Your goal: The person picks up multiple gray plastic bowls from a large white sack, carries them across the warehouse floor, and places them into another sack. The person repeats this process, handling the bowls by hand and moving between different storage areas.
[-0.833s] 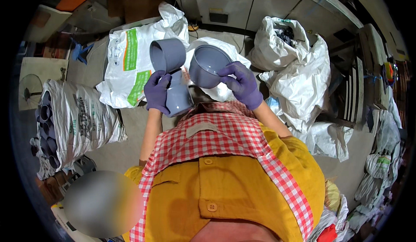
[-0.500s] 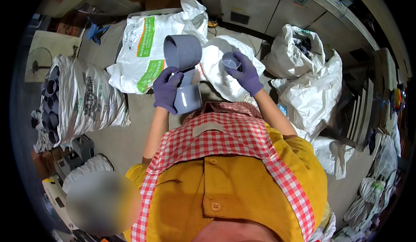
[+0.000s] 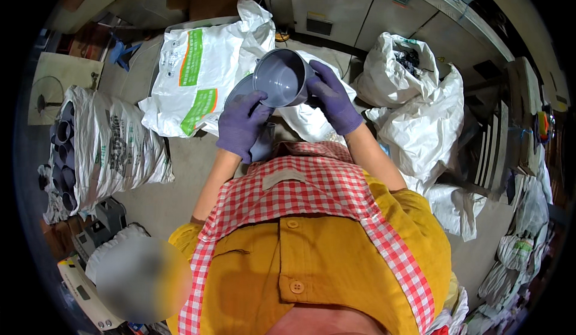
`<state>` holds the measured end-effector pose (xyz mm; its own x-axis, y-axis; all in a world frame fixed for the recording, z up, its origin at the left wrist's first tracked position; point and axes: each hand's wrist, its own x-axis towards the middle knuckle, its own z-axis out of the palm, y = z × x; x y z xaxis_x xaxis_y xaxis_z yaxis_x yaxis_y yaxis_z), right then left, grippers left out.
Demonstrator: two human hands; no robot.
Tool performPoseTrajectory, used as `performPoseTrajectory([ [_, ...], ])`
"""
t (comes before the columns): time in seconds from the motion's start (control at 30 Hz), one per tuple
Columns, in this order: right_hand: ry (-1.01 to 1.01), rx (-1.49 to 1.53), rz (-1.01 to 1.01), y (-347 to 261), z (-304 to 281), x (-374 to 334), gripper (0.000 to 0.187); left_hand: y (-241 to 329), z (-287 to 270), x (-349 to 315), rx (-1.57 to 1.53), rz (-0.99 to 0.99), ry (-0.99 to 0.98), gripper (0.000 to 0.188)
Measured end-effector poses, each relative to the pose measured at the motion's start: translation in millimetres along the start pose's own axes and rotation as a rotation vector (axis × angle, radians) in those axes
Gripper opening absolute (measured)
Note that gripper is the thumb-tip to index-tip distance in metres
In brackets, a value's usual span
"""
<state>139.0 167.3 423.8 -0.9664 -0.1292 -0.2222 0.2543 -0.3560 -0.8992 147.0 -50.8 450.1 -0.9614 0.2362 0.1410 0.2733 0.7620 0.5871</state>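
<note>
Both my purple-gloved hands are on a grey plastic pipe fitting (image 3: 281, 76) with wide round sockets, held above the floor before my apron. Its upper socket faces up toward me, and the smooth inner wall shows. My left hand (image 3: 243, 125) grips the near left side, fingertips at the socket's lower rim. A lower grey part (image 3: 263, 146) shows beside that hand. My right hand (image 3: 333, 100) is closed against the right side of the upper socket. The small grey cup-shaped piece it held earlier cannot be told apart now.
A white sack with green print (image 3: 192, 65) lies beyond the hands. At left, another sack (image 3: 123, 149) holds several grey pipe pieces. White sacks (image 3: 423, 125) stand at right, one with dark contents. Grey metal cabinets (image 3: 360, 11) line the back.
My right hand has moved left to the fitting, and its small cup is no longer distinct. The fitting has turned, its upper socket tipping up toward me and shifting right.
</note>
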Motion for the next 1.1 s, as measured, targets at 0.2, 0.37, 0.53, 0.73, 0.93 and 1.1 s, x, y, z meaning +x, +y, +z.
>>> performPoseTrajectory([
  [0.2,0.055,0.103,0.031,5.9,-16.9,-3.9,0.047,19.4,-5.8,8.6,0.072,0.03,-0.055,0.028],
  [0.37,0.08,0.155,0.049,5.8,-17.6,-10.4,0.044,25.1,-5.7,13.6,0.13,0.011,-0.094,0.03],
  [0.53,0.049,0.114,0.094,-1.5,-11.0,-16.6,0.048,26.2,-6.9,14.6,0.133,-0.01,-0.14,0.03],
  [0.73,0.019,0.126,0.081,8.8,-7.4,-18.5,0.063,32.5,-8.2,13.9,0.173,-0.029,-0.175,0.03],
  [0.93,-0.092,0.276,0.095,7.3,-11.2,-19.2,0.047,34.2,-7.1,11.7,0.171,-0.008,-0.183,0.03],
  [1.1,-0.072,0.373,0.128,12.1,-14.6,-22.5,0.041,33.6,-3.9,10.7,0.173,0.007,-0.183,0.03],
])
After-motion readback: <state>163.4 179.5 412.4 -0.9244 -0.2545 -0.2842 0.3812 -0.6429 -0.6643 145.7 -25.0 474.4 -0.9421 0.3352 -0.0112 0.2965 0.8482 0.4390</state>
